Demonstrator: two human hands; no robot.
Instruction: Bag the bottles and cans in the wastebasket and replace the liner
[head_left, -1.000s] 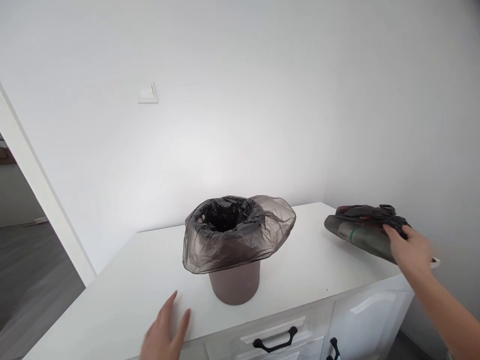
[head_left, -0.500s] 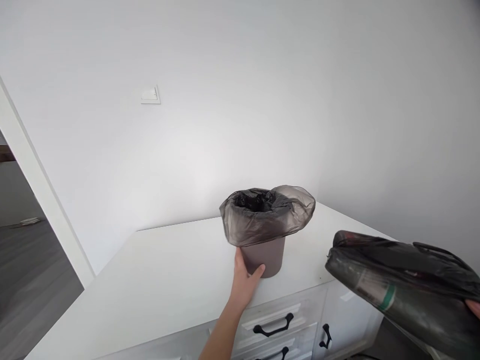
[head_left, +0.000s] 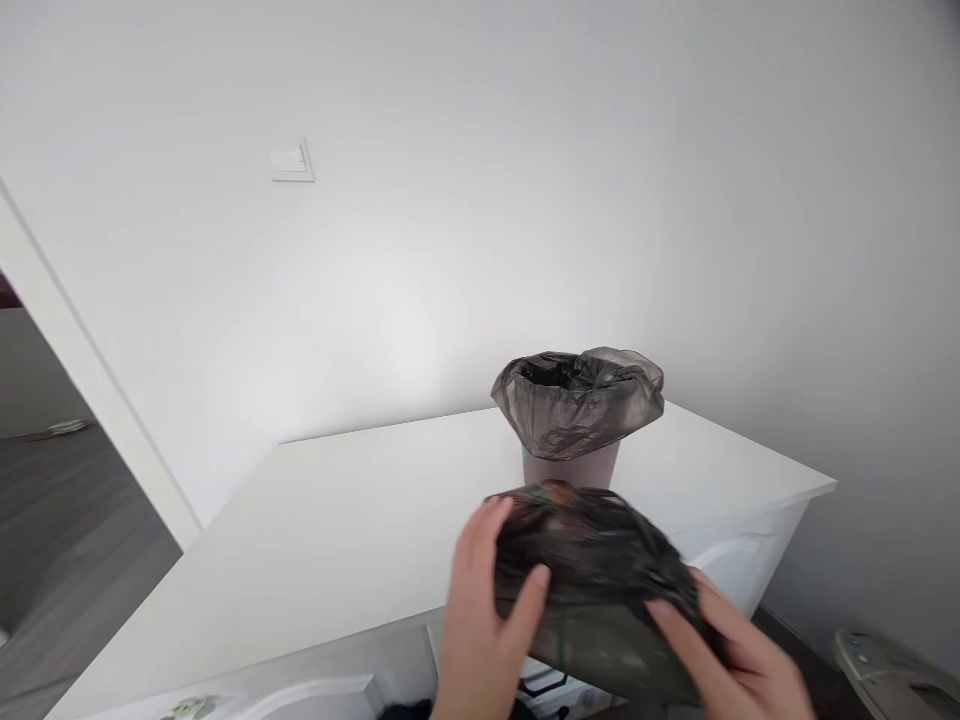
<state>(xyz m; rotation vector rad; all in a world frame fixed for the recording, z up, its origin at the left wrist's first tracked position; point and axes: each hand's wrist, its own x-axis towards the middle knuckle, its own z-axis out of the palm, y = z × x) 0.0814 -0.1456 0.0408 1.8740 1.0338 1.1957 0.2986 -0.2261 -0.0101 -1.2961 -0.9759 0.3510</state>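
A filled black plastic trash bag, see-through in places, is in front of the cabinet top, blurred by motion. My left hand grips its left end, thumb in front and fingers over the top. The bag's right side is in my right hand, thumb and fingers closed on the plastic. Reddish and green contents show faintly through the film. Just behind the bag stands a mauve trash bin, its lower part hidden. A dark, thin bin liner is folded out over its rim; neither hand touches the bin.
The bin stands on a white cabinet with drawers and doors in front. White walls rise behind and to the right, with a light switch at left. A doorway edge is on the left. A pale appliance-like object sits low right.
My left hand has left the bin and taken hold of the bag's left end. The bag has moved left with my right hand, in front of the bin. The view has shifted slightly.
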